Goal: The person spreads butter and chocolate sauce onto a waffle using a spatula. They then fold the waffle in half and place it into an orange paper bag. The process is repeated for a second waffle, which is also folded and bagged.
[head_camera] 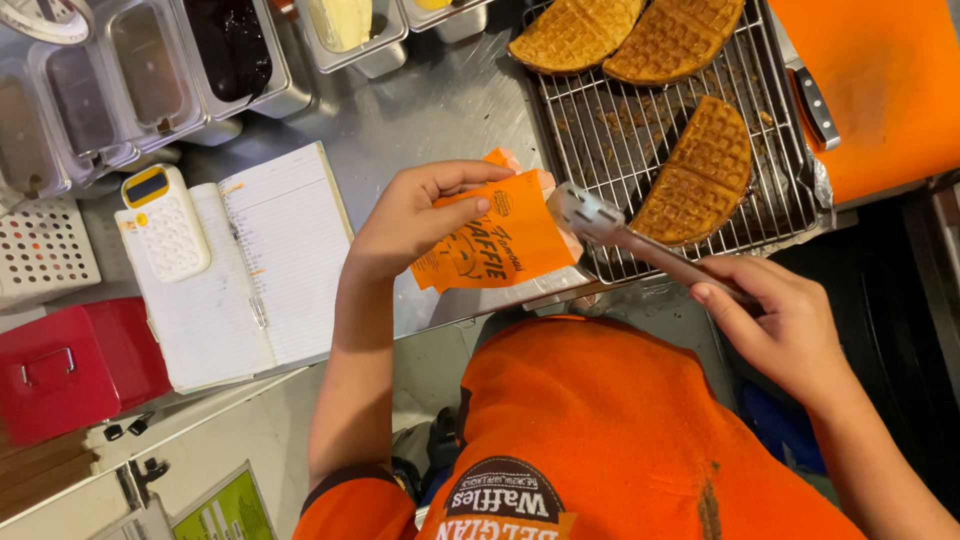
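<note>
My left hand (415, 215) has its grip pinching the orange paper sleeve (490, 240) mid-frame, thumb on top. My right hand (790, 325) is wrapped around the handle of the metal tongs (610, 225), whose tip sits by the sleeve's mouth with nothing in it, as far as I can see. So the sleeve's out but not filled yet. All three golden folded waffles (700, 175) are on the wire cooling rack (600, 140), upper right. It's tight: the counter (440, 110) edge is right under the sleeve, a black-handled knife (812, 100) lies beside the rack, and an open lined notebook (270, 260) sits left.
</note>
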